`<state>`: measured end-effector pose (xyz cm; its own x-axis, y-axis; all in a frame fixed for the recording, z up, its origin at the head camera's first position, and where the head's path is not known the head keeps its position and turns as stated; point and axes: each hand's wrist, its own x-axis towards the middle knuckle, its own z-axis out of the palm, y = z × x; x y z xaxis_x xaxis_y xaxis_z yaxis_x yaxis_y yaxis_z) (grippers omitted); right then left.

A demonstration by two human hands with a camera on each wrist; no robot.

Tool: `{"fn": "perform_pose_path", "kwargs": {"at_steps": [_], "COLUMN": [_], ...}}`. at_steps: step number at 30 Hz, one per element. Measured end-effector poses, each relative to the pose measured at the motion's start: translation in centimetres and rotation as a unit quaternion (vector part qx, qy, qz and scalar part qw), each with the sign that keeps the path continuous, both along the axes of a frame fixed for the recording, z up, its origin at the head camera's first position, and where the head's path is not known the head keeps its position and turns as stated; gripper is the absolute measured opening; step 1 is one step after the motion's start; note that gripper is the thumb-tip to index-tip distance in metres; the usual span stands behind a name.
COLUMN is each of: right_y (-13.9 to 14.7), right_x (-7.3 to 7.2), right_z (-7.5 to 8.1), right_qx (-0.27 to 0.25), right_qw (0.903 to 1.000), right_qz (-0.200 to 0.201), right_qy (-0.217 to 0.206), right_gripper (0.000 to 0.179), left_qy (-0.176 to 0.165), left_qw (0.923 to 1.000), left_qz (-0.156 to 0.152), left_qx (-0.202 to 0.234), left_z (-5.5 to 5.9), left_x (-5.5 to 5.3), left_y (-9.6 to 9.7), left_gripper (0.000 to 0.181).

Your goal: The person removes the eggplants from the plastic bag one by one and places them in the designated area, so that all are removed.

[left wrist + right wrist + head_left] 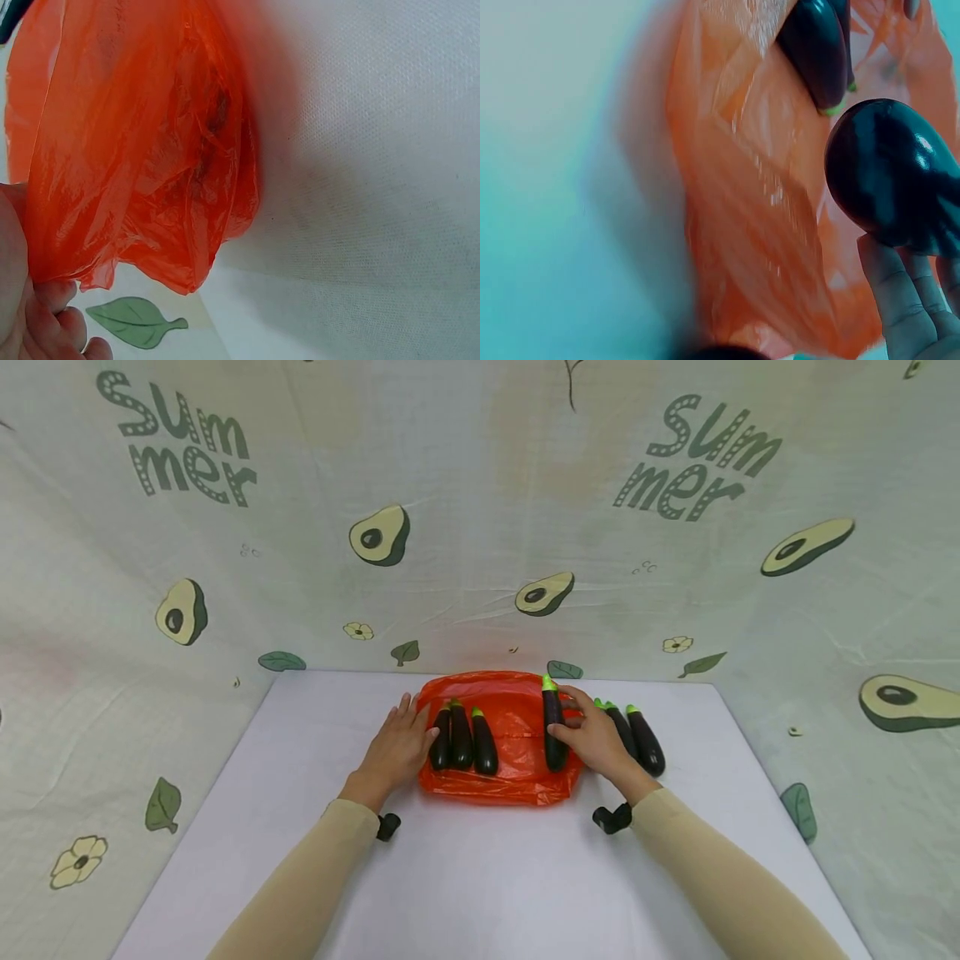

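Observation:
A red plastic bag (517, 785) lies spread open on the white table, with three dark eggplants (461, 739) side by side in its left part. My left hand (396, 742) pinches the bag's left edge; in the left wrist view the film (135, 172) runs between thumb and fingers (60, 322). My right hand (597, 742) grips another eggplant (553, 731) over the bag's right side, its green stem end pointing away from me. The right wrist view shows this eggplant's rounded end (885, 172) large above the bag, fingers along its side.
More eggplants (647, 743) lie on the table (487, 885) just right of the bag, partly behind the right hand. A cloth backdrop (465, 468) printed with avocados and leaves rises behind the table's far edge. Black wrist devices (612, 818) sit below both hands.

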<state>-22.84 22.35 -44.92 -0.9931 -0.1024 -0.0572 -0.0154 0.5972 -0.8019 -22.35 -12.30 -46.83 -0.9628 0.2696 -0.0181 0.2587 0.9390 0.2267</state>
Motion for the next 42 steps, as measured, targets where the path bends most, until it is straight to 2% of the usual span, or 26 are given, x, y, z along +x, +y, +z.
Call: {"fn": "perform_pose_path", "kwargs": {"at_steps": [5,11,20,26,36,42], "right_y": [1.1,2.8,4.9,6.4,9.1,10.9], "right_x": [-0.1,-0.1,-0.1,-0.2,0.1,0.4], "right_z": [0.2,0.4,0.7,1.0,1.6,1.9], "right_qx": [0.010,0.007,0.028,0.030,0.061,0.074], "right_qw": [0.9998,0.9998,0.9988,0.9984,0.9961,0.9937], "right_qz": [-0.007,-0.014,-0.025,-0.036,-0.056,-0.070], "right_qy": [0.017,0.011,0.033,0.031,0.031,0.046], "right_gripper": [0.075,0.074,0.073,0.075,0.076,0.074], "left_qy": [-0.001,-0.006,0.002,0.004,-0.002,-0.007], "left_qw": [1.0000,1.0000,1.0000,0.9999,0.9999,0.9999], "left_qz": [0.004,0.004,-0.001,-0.004,-0.001,0.002], "left_qx": [-0.003,0.004,0.008,0.011,0.014,0.013], "left_z": [-0.1,-0.1,-0.2,-0.2,-0.5,-0.5], "left_x": [0.0,0.0,0.0,-0.1,-0.2,-0.2], "left_y": [-0.2,-0.2,-0.2,-0.2,-0.2,-0.2], "left_gripper": [0.068,0.068,0.067,0.067,0.068,0.069]}}
